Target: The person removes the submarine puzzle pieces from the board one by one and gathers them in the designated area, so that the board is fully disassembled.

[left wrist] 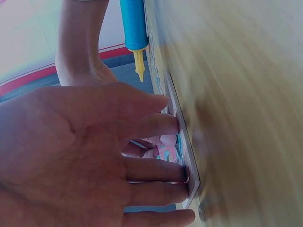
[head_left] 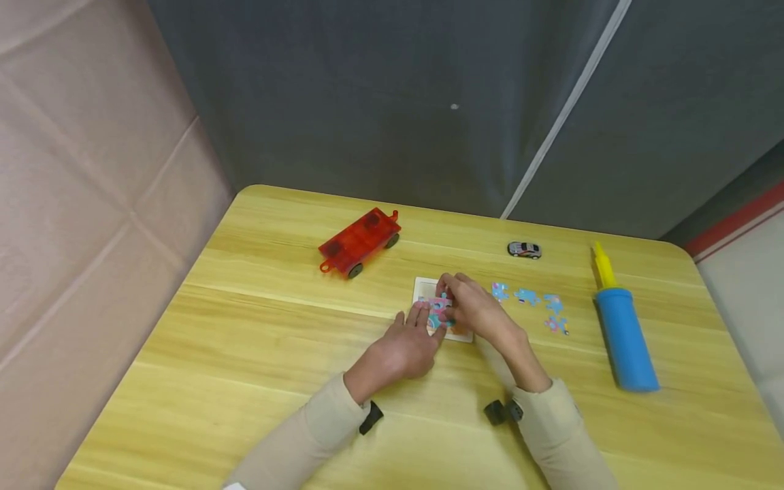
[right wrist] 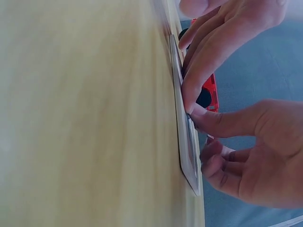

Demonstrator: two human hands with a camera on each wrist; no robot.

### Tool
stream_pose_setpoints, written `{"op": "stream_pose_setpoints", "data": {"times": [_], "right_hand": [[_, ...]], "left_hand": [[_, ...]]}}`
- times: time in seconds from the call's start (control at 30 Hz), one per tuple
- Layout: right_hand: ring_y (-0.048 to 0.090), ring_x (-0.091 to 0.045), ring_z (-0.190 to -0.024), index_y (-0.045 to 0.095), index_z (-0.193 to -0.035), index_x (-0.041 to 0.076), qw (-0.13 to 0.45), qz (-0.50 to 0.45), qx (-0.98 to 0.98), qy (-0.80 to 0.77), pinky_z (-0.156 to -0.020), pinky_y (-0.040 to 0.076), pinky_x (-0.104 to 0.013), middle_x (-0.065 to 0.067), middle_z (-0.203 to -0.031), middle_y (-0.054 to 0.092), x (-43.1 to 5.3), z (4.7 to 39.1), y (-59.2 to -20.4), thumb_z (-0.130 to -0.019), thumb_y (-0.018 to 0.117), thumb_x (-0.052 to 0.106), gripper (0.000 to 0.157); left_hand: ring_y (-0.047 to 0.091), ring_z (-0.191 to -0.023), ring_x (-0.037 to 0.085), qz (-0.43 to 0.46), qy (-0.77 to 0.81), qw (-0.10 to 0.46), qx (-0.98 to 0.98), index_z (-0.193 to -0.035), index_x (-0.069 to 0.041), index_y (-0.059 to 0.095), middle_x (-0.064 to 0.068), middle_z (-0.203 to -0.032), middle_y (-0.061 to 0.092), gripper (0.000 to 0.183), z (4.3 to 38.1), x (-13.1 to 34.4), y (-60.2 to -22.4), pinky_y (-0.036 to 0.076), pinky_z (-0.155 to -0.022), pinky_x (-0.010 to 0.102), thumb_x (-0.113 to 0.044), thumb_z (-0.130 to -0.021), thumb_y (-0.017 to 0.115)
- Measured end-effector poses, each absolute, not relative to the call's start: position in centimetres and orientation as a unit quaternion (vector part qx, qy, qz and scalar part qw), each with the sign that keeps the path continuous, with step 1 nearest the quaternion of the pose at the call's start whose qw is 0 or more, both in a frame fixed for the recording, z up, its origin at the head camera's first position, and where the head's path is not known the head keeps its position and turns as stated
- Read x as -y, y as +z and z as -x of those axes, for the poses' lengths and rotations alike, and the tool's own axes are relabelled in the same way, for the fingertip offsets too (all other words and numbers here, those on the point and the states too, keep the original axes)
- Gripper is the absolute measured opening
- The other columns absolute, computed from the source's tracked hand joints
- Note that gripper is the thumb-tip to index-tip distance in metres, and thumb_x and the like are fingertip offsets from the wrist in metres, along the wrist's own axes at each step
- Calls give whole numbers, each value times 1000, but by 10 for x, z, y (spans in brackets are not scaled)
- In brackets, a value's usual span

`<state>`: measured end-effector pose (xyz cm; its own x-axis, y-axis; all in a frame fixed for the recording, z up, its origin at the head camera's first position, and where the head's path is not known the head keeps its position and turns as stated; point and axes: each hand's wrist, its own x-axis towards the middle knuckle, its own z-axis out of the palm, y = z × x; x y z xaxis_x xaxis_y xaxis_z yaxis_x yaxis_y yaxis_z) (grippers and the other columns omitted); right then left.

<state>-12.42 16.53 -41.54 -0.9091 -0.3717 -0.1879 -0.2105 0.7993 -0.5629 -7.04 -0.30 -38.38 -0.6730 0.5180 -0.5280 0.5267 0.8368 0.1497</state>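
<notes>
A white-framed jigsaw board [head_left: 425, 287] lies near the table's middle, pink and teal jigsaw pieces [head_left: 433, 314] in it. My left hand [head_left: 407, 346] reaches in from the left, fingers fairly straight, fingertips resting on the board. From the right, my right hand [head_left: 480, 309] pinches a jigsaw piece [left wrist: 166, 152] between thumb and curled fingers, low over the board. In the right wrist view, the right thumb [right wrist: 222, 124] sits close to a left fingertip at the board's edge. The fingers hide much of the held piece.
Several loose blue and pink jigsaw pieces [head_left: 527, 297] lie right of the board. Behind them stands a small silver toy car [head_left: 524, 250]. A red toy wagon [head_left: 360, 241] sits at the back left, a blue and yellow hand pump [head_left: 626, 340] at the right.
</notes>
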Motion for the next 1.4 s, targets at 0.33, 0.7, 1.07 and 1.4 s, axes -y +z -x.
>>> {"op": "stream_pose_setpoints", "data": {"times": [0.33, 0.7, 1.07, 1.4], "right_hand": [[54, -19, -80, 69, -109, 7, 102, 218, -925, -294, -72, 48, -31, -6, -87, 60, -171, 124, -420, -103, 70, -6, 14], [63, -19, -66, 62, -112, -6, 178, 130, -895, -388, -59, 55, -28, -11, -82, 70, -237, 130, -395, -102, 67, -10, 12], [61, -21, -67, 58, -106, -8, 253, 109, -882, -382, -59, 55, -33, -11, -81, 68, -301, 126, -385, -105, 61, -10, 4], [61, -22, -67, 56, -102, -9, 274, 76, -892, -351, -59, 54, -35, -12, -78, 66, -314, 120, -389, -101, 59, -15, 7]], "left_hand": [[18, -170, 36, -289, -7, 281, -915, -172, -17, 40, 23, -181, 20, 57, 70, 3, -384, 31, -133, 53, -27, -117, 49], [16, -170, 39, -292, -10, 279, -915, -174, -15, 35, 26, -181, 19, 61, 67, 2, -384, 31, -133, 52, -24, -115, 49], [15, -170, 41, -296, 6, 281, -913, -174, -14, 34, 28, -180, 18, 63, 66, 5, -381, 31, -133, 52, -20, -113, 50], [15, -170, 40, -301, 27, 287, -909, -173, -13, 37, 27, -180, 17, 64, 69, 9, -381, 33, -132, 53, -20, -112, 55]]}}
